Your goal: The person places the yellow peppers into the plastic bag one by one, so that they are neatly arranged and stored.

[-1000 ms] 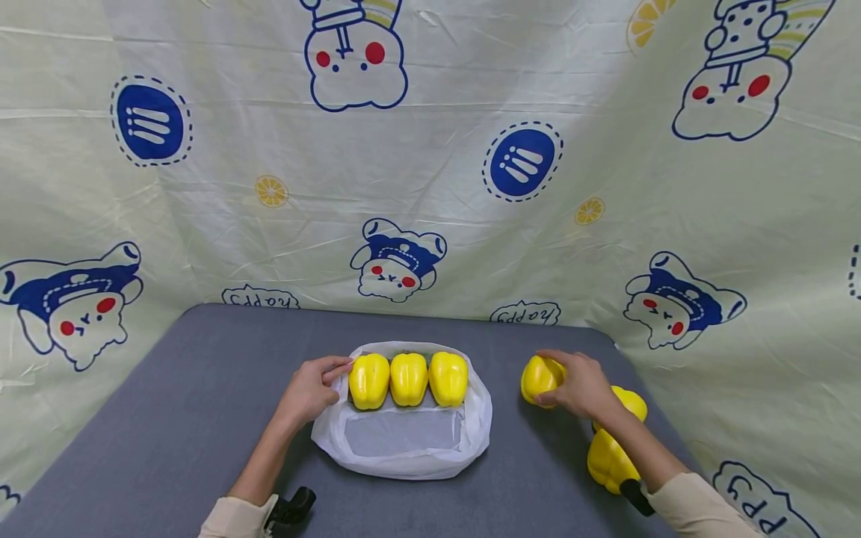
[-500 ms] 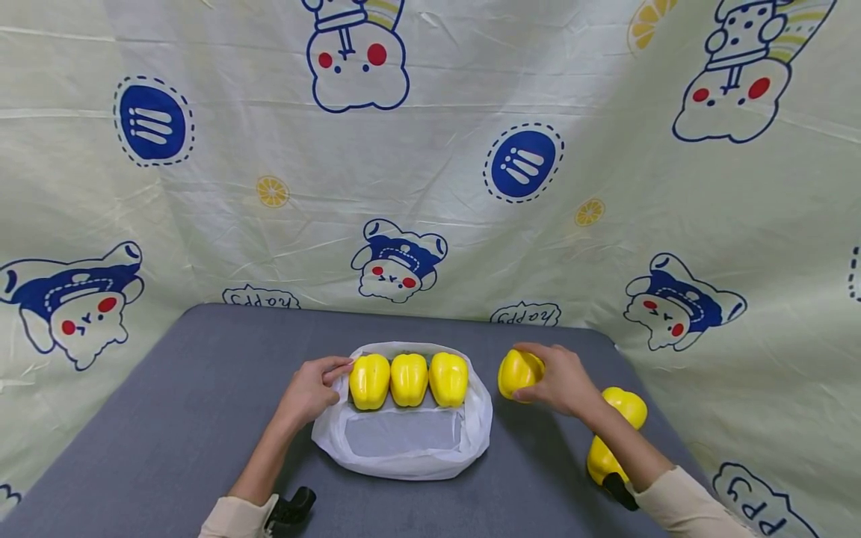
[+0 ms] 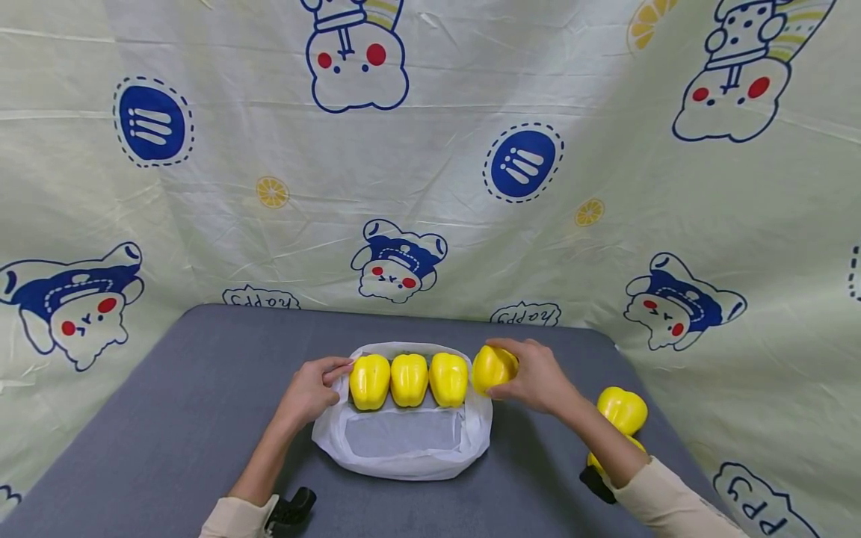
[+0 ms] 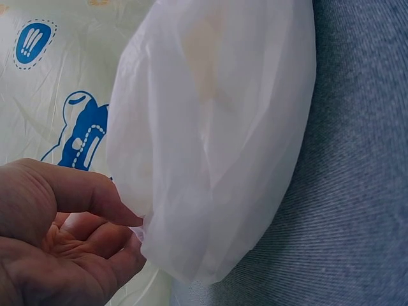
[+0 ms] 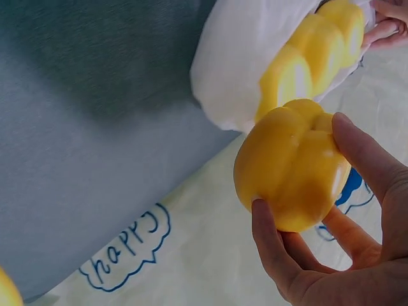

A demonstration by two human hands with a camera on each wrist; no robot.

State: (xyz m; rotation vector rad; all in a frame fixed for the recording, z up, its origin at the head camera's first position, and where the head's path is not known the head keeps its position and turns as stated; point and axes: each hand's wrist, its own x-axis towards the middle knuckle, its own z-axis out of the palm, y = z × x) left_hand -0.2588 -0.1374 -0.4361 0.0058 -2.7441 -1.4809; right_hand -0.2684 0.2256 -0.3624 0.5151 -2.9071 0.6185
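Observation:
My left hand (image 3: 308,390) pinches the left edge of a white plastic bag (image 3: 403,469); the left wrist view shows thumb and finger closed on the bag's thin rim (image 4: 143,229). Inside the open bag, three yellow bell peppers (image 3: 409,379) lie side by side along the far side. My right hand (image 3: 540,379) grips another yellow bell pepper (image 3: 494,370) between thumb and fingers, raised at the bag's right rim. In the right wrist view this held pepper (image 5: 290,169) appears just short of the row in the bag.
Two more yellow bell peppers sit at the table's right side, one in plain sight (image 3: 622,410) and one partly behind my right forearm. The grey table (image 3: 202,418) ends at a patterned hanging sheet (image 3: 430,164). Dark wrist straps show on both arms.
My right hand has carried its bell pepper leftward from the right part of the table to the bag's rim. The left hand and the bag have stayed in place.

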